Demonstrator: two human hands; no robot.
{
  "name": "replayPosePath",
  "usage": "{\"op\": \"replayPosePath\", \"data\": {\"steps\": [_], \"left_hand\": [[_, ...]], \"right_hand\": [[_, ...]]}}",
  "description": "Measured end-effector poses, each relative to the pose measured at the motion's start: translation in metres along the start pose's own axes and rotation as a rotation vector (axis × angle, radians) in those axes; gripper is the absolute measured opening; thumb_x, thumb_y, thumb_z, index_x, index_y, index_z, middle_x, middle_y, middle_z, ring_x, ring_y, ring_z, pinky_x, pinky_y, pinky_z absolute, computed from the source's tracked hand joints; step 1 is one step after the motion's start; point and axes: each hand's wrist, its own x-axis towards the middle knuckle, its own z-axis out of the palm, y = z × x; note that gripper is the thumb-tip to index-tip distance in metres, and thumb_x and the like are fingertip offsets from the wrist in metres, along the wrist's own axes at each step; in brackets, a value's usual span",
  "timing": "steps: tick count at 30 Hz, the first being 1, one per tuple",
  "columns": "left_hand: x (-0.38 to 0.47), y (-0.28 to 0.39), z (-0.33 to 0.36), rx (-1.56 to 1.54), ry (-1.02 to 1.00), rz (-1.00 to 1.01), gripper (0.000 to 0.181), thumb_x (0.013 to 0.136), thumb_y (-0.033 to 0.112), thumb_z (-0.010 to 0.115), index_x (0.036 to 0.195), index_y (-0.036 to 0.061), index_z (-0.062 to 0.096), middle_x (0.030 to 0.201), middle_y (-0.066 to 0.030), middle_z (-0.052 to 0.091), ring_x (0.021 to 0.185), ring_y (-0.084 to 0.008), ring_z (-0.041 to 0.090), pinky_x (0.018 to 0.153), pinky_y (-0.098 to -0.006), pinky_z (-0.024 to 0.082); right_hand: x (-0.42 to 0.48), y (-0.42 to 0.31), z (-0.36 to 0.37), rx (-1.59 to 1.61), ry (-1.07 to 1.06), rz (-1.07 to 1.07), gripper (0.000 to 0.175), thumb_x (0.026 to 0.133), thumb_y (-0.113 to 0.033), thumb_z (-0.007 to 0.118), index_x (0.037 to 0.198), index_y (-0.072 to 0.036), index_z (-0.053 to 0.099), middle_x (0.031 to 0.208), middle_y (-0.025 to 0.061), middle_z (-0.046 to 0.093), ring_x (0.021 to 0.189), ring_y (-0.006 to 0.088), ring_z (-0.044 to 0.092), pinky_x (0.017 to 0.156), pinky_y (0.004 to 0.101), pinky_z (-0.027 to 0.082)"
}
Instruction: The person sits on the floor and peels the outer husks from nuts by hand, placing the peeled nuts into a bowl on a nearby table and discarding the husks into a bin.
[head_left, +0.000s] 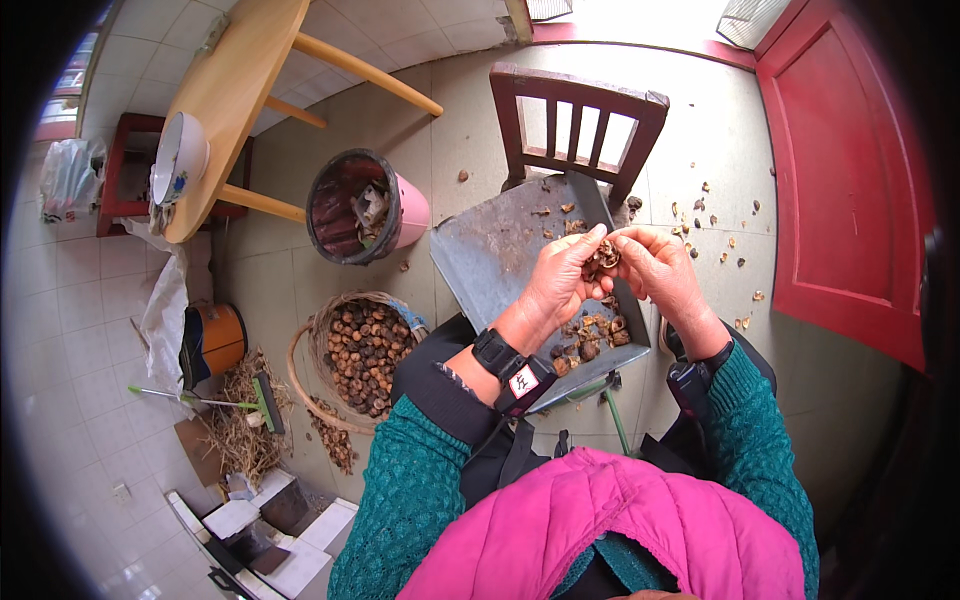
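Observation:
Cracked walnut pieces (602, 259) rest in the curled fingers of my left hand (556, 279), palm side up. My right hand (664, 264) pinches at the same broken walnut with thumb and forefinger, the two hands nearly touching. Below them lies a grey sheet-metal tray (487, 240) with a raised rim. Shell fragments and several walnuts (589, 349) are gathered in its near right part, and more shell bits (574, 226) lie toward its far edge. Part of the walnut is hidden behind my fingers.
A wicker basket (300, 360) full of walnuts stands left of my legs, by a pink bin (411, 214). Beyond the tray is a dark wooden chair (581, 86). Shell scraps (724, 257) litter the floor near the red door (847, 172). A wooden table (232, 90) holds a bowl (182, 157).

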Motion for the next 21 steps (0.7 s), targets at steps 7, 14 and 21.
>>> {"op": "replayPosePath", "data": {"steps": [7,14,21], "left_hand": [[-0.002,0.005,-0.002,0.136,0.021,-0.018,0.032,0.098,0.034,0.06,0.092,0.0022,0.064,0.078,-0.0082,0.065,0.056,-0.011,0.06,0.042,-0.0196,0.042],[0.003,0.002,-0.007,0.198,-0.013,0.051,0.023,0.098,0.022,0.062,0.098,-0.0011,0.065,0.083,-0.0078,0.067,0.062,-0.01,0.062,0.05,-0.0202,0.048],[0.003,-0.003,-0.002,0.219,0.029,0.21,0.021,0.099,0.018,0.06,0.104,-0.0021,0.065,0.092,-0.0087,0.069,0.075,-0.0141,0.067,0.062,-0.0233,0.055]], "right_hand": [[0.0,-0.004,0.001,-0.142,0.028,-0.012,0.02,0.098,-0.015,0.06,0.101,0.004,0.067,0.08,0.0035,0.068,0.067,0.0054,0.059,0.058,0.0192,0.047],[-0.001,0.004,0.005,-0.271,0.1,-0.131,0.02,0.097,-0.015,0.061,0.1,0.004,0.068,0.081,0.0043,0.07,0.067,0.0053,0.06,0.058,0.0219,0.049],[0.001,0.013,0.01,-0.483,0.208,-0.452,0.015,0.094,-0.012,0.065,0.097,0.003,0.067,0.076,0.009,0.068,0.065,0.01,0.064,0.058,0.0249,0.05]]}}
